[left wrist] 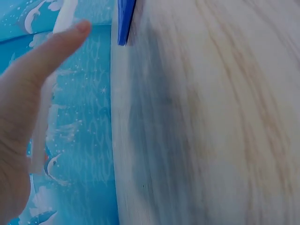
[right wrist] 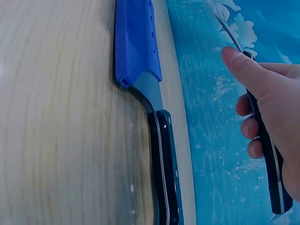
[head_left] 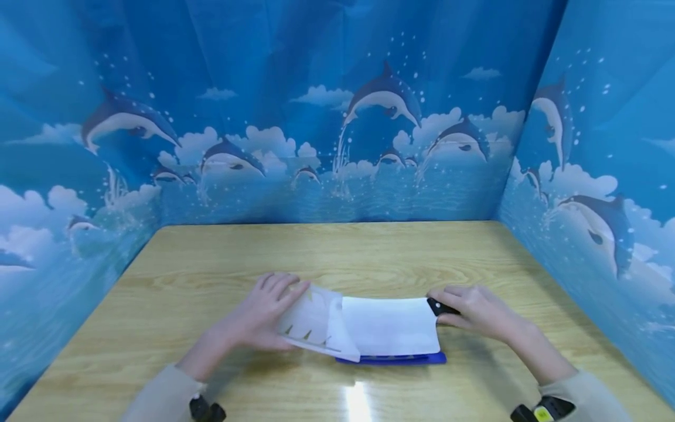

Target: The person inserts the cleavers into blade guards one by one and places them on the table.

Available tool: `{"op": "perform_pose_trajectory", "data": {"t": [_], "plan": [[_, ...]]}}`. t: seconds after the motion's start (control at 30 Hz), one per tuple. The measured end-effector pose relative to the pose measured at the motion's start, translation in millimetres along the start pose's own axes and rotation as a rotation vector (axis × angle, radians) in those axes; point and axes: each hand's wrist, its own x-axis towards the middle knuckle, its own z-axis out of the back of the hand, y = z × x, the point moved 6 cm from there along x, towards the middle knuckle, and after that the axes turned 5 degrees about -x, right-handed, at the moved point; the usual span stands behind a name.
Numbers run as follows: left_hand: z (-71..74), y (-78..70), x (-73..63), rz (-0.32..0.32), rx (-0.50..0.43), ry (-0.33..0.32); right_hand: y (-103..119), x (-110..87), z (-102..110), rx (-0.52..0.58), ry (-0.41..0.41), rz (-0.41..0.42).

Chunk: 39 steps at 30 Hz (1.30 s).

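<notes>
In the head view my right hand (head_left: 477, 310) grips the black handle (head_left: 437, 306) of a cleaver, whose broad pale blade (head_left: 390, 325) points left. My left hand (head_left: 269, 316) holds a whitish see-through blade cover (head_left: 316, 316) with small triangular cutouts along its lower edge. The cover's right end overlaps the left end of the blade. Below the blade shows the edge of a blue blade cover (head_left: 401, 360) on the table. In the right wrist view, a second knife sits in this blue cover (right wrist: 136, 47), its black handle (right wrist: 166, 164) sticking out.
The wood-grain table (head_left: 337, 258) runs back to a blue backdrop (head_left: 316, 117) printed with dolphins and clouds. The backdrop turns the corner along the right side. A bright light reflection (head_left: 358, 401) lies near the table's front.
</notes>
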Motion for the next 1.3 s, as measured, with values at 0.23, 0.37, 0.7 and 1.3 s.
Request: {"op": "perform_pose_trajectory", "data": {"t": [0.23,0.37,0.7,1.3], "plan": [[8.1,-1.3,-2.9,-0.036,-0.048,-0.045,5.4,2.0,2.8,0.040,0.054,-0.035],[12.1,-1.9,-2.2,-0.040,-0.051,-0.059,6.3,4.0,5.1,0.076,0.119,-0.084],[9.4,-5.0,7.1,0.018,-0.100,-0.024,10.5,22.1,1.6,0.084,0.166,-0.108],[-5.5,-17.2,37.4,0.137,-0.096,0.072,21.4,62.7,-28.7,0.064,0.295,-0.258]]}}
